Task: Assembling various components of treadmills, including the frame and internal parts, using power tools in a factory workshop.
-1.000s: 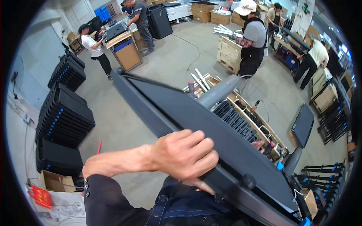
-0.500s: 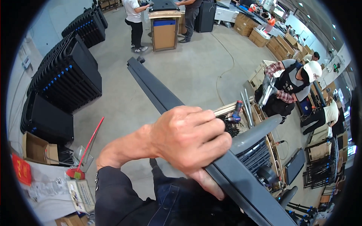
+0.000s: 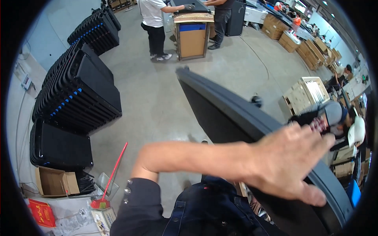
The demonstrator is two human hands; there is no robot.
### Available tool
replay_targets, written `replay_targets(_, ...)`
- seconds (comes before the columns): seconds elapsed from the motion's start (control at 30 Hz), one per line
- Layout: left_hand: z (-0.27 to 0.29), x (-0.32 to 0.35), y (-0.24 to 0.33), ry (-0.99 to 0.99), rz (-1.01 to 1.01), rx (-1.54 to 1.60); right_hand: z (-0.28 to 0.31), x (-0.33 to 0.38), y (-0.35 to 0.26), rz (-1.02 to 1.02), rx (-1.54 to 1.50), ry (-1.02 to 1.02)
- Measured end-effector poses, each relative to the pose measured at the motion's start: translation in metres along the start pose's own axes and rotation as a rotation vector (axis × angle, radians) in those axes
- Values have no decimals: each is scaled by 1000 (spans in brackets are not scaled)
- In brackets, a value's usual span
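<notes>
A large black panel (image 3: 220, 118) with a raised grey rim stands tilted on edge in front of me, running from the upper middle to the lower right. My left hand (image 3: 291, 161) reaches across its upper edge, fingers over the far side and thumb on the near face, closed on the rim. Beyond the panel's edge a small dark wheel or knob (image 3: 256, 100) sticks out. My right hand is not in view.
Black panels (image 3: 78, 90) with blue tabs stand stacked along the left wall. Below them are an open cardboard box (image 3: 55, 183) and a red-handled broom (image 3: 116, 169). Two people work at a bench (image 3: 193, 39) ahead; a co-worker (image 3: 327, 118) bends close on the right, near a wooden crate (image 3: 307, 94).
The panel has swung so that its broad black face shows, and my left hand has moved right with it. The parts cart at right is now mostly hidden. The co-worker there has bent over.
</notes>
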State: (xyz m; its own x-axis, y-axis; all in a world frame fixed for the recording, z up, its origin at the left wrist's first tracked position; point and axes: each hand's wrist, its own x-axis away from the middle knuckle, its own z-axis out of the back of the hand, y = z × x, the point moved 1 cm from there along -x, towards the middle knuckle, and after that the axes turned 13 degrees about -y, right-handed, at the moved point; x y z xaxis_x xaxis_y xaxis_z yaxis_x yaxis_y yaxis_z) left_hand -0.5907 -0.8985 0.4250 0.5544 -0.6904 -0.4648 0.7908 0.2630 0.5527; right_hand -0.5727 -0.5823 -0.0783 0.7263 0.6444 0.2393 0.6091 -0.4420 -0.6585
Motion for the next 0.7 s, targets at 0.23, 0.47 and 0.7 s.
replay_targets(0.23,54,85,-293,288,525,553,-21,-244,-68,41,-27,-86)
replay_targets(0.47,114,196,-503,576,1197,882,-27,-457,-199,212,10,-50)
replay_targets(0.7,96,364,-716,703,727,1297,-56,-616,-248,315,85,69)
